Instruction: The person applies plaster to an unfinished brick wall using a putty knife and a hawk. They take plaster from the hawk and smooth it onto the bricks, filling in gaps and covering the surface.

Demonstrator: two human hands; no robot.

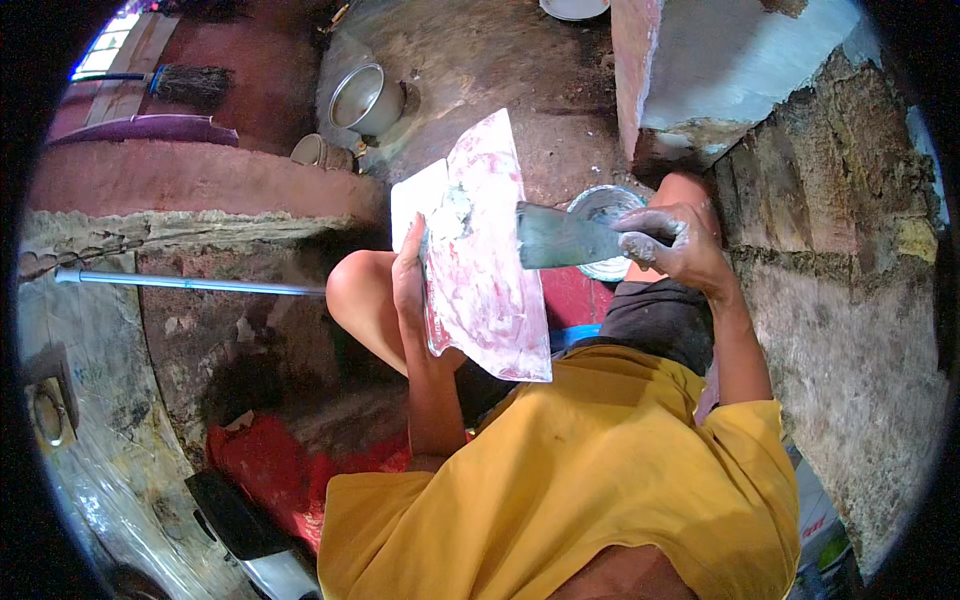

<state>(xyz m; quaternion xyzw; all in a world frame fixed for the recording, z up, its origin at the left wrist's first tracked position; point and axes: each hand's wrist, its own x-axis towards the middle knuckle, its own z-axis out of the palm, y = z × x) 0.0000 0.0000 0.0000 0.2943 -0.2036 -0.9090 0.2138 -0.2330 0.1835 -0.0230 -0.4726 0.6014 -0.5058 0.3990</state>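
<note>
Clamping a broad scraper (568, 240), the right grip (682, 245) holds it at the right edge of a white-smeared board (488, 275). The left grip (409, 270) clasps the board's left side; a bowl (604, 190) shows partly behind the scraper.

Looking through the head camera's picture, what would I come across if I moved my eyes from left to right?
Dark-bristled brush → metal pot → white-smeared board → flat scraper → the right hand's fingers → rough grey wall.
</note>
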